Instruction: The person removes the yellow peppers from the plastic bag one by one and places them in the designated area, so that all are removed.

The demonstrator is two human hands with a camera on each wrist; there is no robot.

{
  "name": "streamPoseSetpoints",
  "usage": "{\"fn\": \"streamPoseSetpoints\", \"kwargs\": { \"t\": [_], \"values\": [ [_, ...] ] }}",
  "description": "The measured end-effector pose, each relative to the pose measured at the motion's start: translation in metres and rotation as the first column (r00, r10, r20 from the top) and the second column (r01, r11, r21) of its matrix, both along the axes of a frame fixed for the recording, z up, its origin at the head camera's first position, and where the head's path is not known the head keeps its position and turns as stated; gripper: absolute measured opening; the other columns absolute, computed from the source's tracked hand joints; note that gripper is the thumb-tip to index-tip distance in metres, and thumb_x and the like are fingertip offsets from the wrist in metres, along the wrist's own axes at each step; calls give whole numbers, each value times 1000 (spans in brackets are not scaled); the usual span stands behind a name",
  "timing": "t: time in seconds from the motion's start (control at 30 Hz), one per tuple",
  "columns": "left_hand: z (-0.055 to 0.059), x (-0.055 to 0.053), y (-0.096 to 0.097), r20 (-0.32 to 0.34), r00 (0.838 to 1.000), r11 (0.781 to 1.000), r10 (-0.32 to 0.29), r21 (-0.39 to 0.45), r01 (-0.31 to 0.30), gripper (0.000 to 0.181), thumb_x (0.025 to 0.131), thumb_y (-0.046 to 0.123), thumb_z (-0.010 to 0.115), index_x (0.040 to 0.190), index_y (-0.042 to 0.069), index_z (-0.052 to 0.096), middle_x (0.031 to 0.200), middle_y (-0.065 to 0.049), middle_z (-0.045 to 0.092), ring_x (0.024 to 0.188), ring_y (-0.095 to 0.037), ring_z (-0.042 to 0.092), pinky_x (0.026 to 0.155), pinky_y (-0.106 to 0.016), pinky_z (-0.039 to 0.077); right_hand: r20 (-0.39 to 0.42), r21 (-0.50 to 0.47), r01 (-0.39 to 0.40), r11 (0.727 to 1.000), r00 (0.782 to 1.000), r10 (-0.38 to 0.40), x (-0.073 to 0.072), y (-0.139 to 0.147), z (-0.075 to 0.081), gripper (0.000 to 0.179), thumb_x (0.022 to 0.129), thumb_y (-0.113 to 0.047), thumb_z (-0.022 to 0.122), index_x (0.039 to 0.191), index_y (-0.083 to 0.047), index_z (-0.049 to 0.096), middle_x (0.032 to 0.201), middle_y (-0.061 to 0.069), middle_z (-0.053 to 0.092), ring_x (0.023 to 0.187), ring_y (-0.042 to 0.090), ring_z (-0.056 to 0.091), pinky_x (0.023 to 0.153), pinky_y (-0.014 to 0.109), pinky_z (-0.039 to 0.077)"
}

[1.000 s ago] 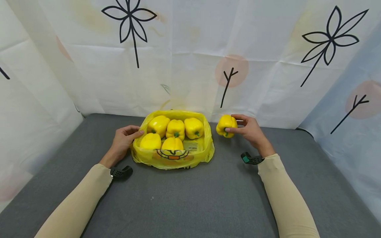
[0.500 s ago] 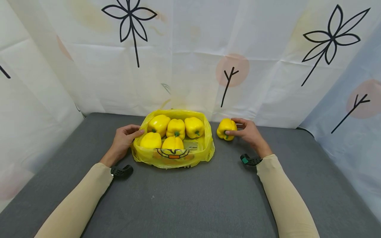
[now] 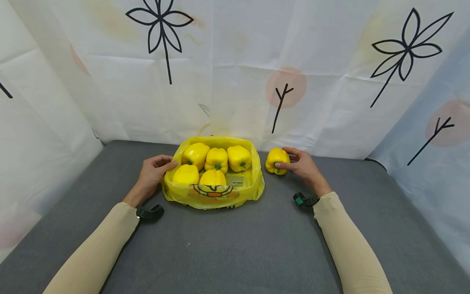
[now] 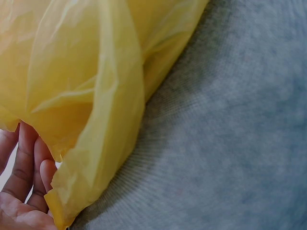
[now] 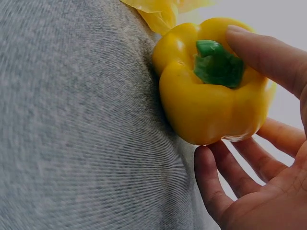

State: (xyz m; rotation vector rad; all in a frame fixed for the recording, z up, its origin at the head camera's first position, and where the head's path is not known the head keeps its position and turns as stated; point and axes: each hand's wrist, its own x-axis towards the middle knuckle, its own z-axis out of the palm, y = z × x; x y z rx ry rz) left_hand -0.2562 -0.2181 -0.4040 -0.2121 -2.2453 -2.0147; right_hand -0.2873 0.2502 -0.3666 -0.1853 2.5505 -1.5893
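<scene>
A yellow plastic bag (image 3: 257, 192) lies spread like a basket, its rim rolled open, with several yellow bell peppers (image 3: 216, 159) inside. My left hand (image 3: 151, 173) pinches the bag's left rim between thumb and fingers. Close up, the left wrist view shows the fingers (image 4: 26, 163) behind the bag's yellow folds (image 4: 112, 115). To the right of the bag, my right hand (image 3: 302, 167) holds another yellow bell pepper (image 3: 275, 157). In the right wrist view that pepper (image 5: 206, 110) sits on the cloth, thumb by its green stem, fingertips along its side.
Grey cloth covers the table (image 3: 235, 245). Behind it hangs a pale curtain (image 3: 227, 102) printed with leaf drawings, close to the bag and pepper. Inside the bag, a clear flat item (image 3: 235, 180) shows at the front right.
My right hand has lowered the bell pepper onto the table and shifted it slightly left toward the bag. The left hand and the bag have stayed in place.
</scene>
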Motion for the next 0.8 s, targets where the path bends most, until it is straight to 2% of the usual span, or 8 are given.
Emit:
{"fn": "streamPoseSetpoints", "kwargs": {
  "t": [0.17,0.37,0.53,0.8],
  "values": [
    [0,0,0,-6,1000,1000,0,0,0,34,97,17,71,117,-11,65,95,8,68,87,-9,64,77,-20,55,13,-7,-6,1000,1000,6,-2,-1,0,76,95,-14,73,158,-3,33,156,25,36,141,43,36,109,55,37],
    [0,0,0,7,1000,1000,-3,-2,3,37,97,18,72,119,-12,64,95,8,68,88,-9,64,77,-20,56,-13,5,-18,1000,1000,18,0,-1,-1,80,94,-22,76,159,-8,33,158,20,35,140,40,38,109,54,39],
    [0,1,0,10,1000,1000,-5,-3,5,40,98,18,71,121,-13,62,95,8,68,88,-9,64,77,-20,56,-15,9,-31,999,999,31,-1,1,0,82,94,-21,76,159,-6,30,163,18,28,144,41,34,111,56,37],
    [1,1,0,12,1000,1000,-4,5,4,40,97,18,71,121,-13,62,96,7,67,89,-9,64,77,-21,56,-53,19,-51,999,997,52,4,2,11,83,92,-21,78,159,-6,31,162,17,30,145,40,33,110,59,36]
  ]
}}
